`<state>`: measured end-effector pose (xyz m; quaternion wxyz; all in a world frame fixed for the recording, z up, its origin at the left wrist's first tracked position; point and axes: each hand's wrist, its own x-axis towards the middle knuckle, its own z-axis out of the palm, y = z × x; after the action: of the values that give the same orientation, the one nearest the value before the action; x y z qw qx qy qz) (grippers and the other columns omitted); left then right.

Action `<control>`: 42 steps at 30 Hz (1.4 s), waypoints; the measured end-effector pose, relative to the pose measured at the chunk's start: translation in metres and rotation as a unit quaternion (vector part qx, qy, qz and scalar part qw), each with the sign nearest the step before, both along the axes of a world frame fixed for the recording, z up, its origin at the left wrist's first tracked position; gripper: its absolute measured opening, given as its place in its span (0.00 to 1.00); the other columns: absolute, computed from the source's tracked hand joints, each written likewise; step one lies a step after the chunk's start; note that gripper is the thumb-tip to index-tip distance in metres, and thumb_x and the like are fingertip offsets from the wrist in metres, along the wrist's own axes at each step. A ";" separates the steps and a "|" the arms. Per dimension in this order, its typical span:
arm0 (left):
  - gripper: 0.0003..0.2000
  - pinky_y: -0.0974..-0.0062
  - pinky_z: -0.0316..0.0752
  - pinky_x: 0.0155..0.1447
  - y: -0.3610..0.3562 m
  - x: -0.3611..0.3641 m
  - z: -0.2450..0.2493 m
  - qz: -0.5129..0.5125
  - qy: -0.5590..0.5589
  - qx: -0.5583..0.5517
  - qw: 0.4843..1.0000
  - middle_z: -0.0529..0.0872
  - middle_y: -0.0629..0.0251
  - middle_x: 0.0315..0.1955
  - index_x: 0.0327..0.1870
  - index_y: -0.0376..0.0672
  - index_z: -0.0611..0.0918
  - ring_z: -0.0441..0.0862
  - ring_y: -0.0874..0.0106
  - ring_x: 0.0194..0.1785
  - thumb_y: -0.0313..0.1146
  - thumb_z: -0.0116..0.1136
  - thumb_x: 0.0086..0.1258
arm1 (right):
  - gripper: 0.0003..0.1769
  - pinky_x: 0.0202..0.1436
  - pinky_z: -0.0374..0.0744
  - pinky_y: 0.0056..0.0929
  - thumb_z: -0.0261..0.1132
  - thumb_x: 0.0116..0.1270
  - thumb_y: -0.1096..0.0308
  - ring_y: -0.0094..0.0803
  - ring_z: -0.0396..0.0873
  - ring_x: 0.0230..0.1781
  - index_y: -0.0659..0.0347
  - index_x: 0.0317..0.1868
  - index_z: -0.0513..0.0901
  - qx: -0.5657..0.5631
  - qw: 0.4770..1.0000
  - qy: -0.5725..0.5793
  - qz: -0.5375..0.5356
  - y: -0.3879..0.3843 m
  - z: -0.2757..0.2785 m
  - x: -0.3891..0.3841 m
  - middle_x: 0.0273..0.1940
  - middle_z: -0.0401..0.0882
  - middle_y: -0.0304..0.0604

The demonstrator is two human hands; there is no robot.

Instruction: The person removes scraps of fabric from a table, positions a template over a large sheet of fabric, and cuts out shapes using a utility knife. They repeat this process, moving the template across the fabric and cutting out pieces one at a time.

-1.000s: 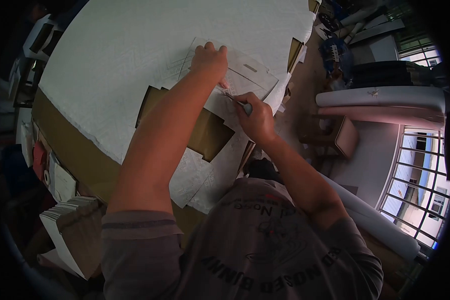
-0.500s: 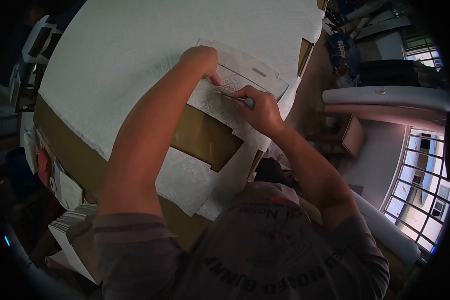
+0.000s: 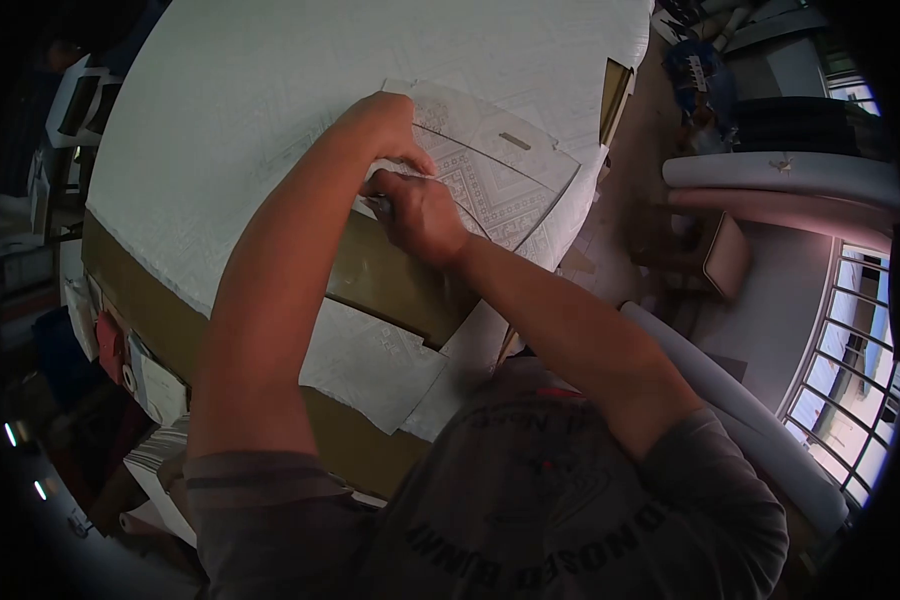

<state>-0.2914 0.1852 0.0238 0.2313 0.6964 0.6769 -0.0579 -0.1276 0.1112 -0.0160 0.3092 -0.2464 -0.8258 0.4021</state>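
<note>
A white patterned sheet [image 3: 220,110] covers most of a large table, and cut lines run through it. On its right part lies a clear flat plate [image 3: 515,141] with a small slot. My left hand [image 3: 395,130] bends down at the plate's left end, fingertips low beside my other hand. Closed in a fist, my right hand [image 3: 420,215] sits just below it at the sheet's cut edge; what it grips is hidden. Under both hands, a brown board [image 3: 390,265] shows through a cut-out gap. A smaller patterned piece [image 3: 365,350] lies nearer my body.
Long rolls [image 3: 780,180] lie at the right, near a stool [image 3: 725,258] and a barred window [image 3: 845,370]. Another roll [image 3: 740,415] lies by my right arm. Stacked boards [image 3: 160,470] and papers stand at the lower left of the table.
My right hand has moved left and closer to my left hand; the grey-handled tool it held is now hidden. The strip between plate and gap no longer lies flat in view.
</note>
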 end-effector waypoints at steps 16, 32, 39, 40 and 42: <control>0.35 0.58 0.85 0.53 -0.015 0.010 -0.006 0.082 0.056 -0.002 0.995 0.92 0.48 0.39 0.42 0.36 0.87 0.91 0.53 0.45 0.56 0.90 0.41 | 0.17 0.47 0.85 0.41 0.72 0.61 0.85 0.52 0.89 0.44 0.57 0.48 0.89 0.009 0.974 -0.068 -0.215 -0.114 0.015 0.300 0.45 0.88 0.53; 0.46 0.34 0.47 0.84 -0.122 0.245 -0.061 0.399 0.026 0.319 0.859 0.55 0.23 0.80 0.82 0.39 0.63 0.47 0.28 0.84 0.56 0.70 0.71 | 0.20 0.44 0.83 0.44 0.72 0.63 0.82 0.51 0.84 0.41 0.56 0.54 0.85 0.020 0.997 0.008 -0.079 0.112 -0.006 0.309 0.42 0.81 0.50; 0.43 0.33 0.47 0.84 -0.048 0.239 -0.048 0.438 0.073 0.206 0.872 0.56 0.25 0.80 0.83 0.39 0.62 0.49 0.30 0.85 0.56 0.65 0.75 | 0.21 0.43 0.85 0.42 0.76 0.59 0.79 0.47 0.88 0.38 0.55 0.54 0.86 -0.022 0.988 -0.006 0.154 0.231 -0.005 0.314 0.39 0.89 0.44; 0.43 0.33 0.48 0.83 -0.029 0.235 -0.044 0.428 0.074 0.188 0.881 0.57 0.28 0.81 0.83 0.39 0.63 0.49 0.31 0.85 0.56 0.64 0.75 | 0.23 0.45 0.86 0.44 0.76 0.59 0.78 0.49 0.88 0.40 0.55 0.56 0.84 0.006 0.988 -0.016 0.151 0.243 -0.003 0.303 0.40 0.89 0.45; 0.43 0.35 0.50 0.83 0.007 0.236 -0.035 0.419 0.079 0.190 0.884 0.59 0.31 0.81 0.83 0.39 0.63 0.51 0.33 0.85 0.56 0.65 0.75 | 0.25 0.47 0.86 0.45 0.75 0.59 0.78 0.51 0.88 0.41 0.55 0.57 0.82 0.041 0.987 -0.022 0.156 0.265 0.002 0.278 0.42 0.89 0.46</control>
<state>-0.0553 0.1926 -0.0112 0.0432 0.3716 0.9197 0.1192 0.1504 0.3764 -0.0143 0.2340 -0.1103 -0.8765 0.4060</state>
